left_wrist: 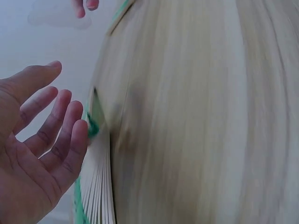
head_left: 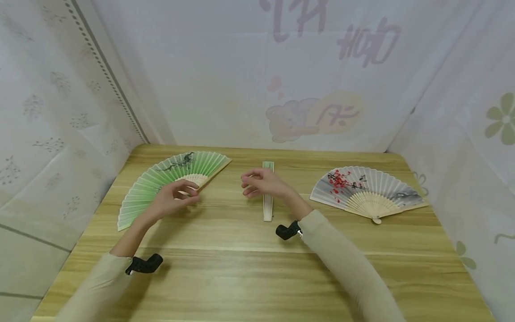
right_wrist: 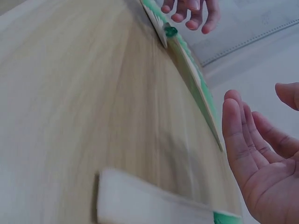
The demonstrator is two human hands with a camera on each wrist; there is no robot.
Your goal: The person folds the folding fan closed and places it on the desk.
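Observation:
A spread green folding fan with a dark branch print lies at the table's left. Over its lower ribs hovers my left hand, fingers loosely bent and holding nothing. My right hand is above a closed folding fan in the middle, hiding part of it. In the right wrist view the right hand has relaxed fingers with a gap between them and the closed fan. The left wrist view likewise shows nothing in the left hand, beside the green fan.
On the right lies another spread fan, white and grey with red blossoms. All three fans lie on a wooden table. Printed curtains hang behind it and along both sides. Each wrist carries a black camera mount.

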